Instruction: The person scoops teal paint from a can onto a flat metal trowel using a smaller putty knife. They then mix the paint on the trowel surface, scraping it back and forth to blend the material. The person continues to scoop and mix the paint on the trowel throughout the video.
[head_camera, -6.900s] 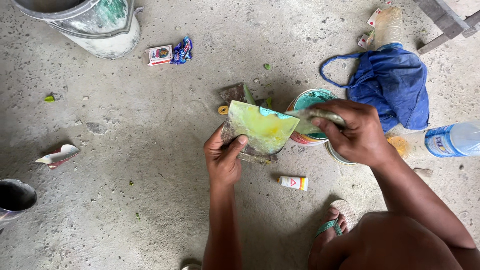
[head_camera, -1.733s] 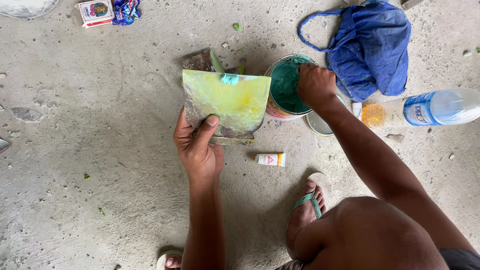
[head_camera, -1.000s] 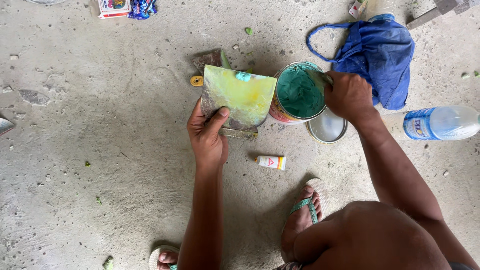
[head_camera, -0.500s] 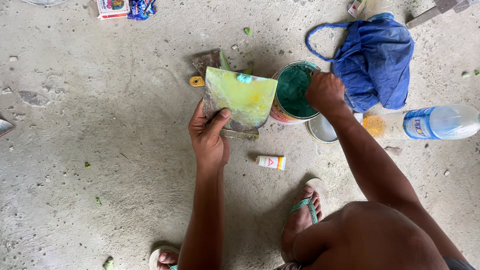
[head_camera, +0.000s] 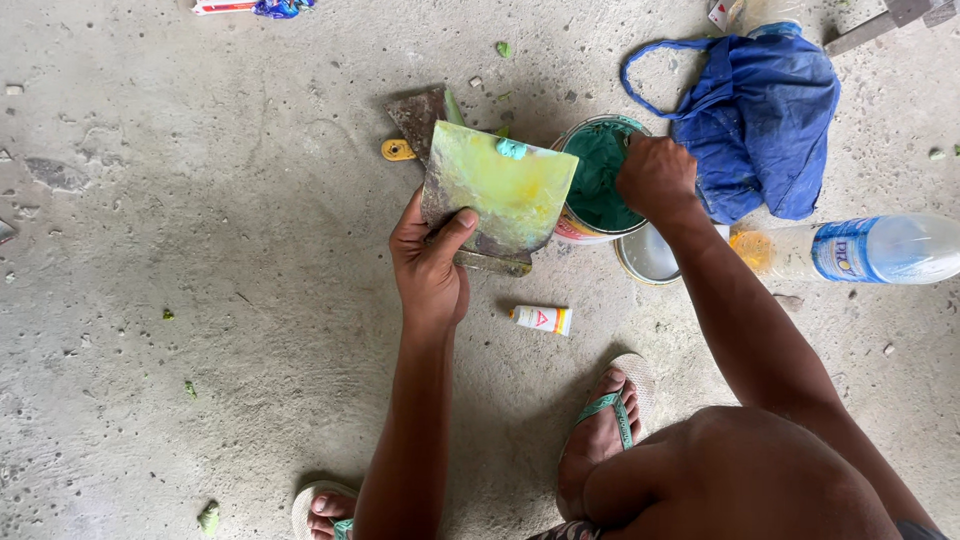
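While the left hand clamps the lower corner of a flat board smeared yellow-green, thumb on its face and fingers behind, the right hand is curled shut at the rim of an open tin of green paste; what it grips, if anything, I cannot tell. The board is held tilted above the floor, its far edge carrying a small teal dab and nearly touching the tin. That dab could slide or drop if the board tips further. The thumb-only hold looks liable to slip on the wet surface. The fist leaning on the rim could tip the tin toward the round lid beside it or the blue bag. A scraper lies behind the board, a small tube and a sandalled foot sit beneath, and a plastic bottle lies to the right, all within reach of a spill.
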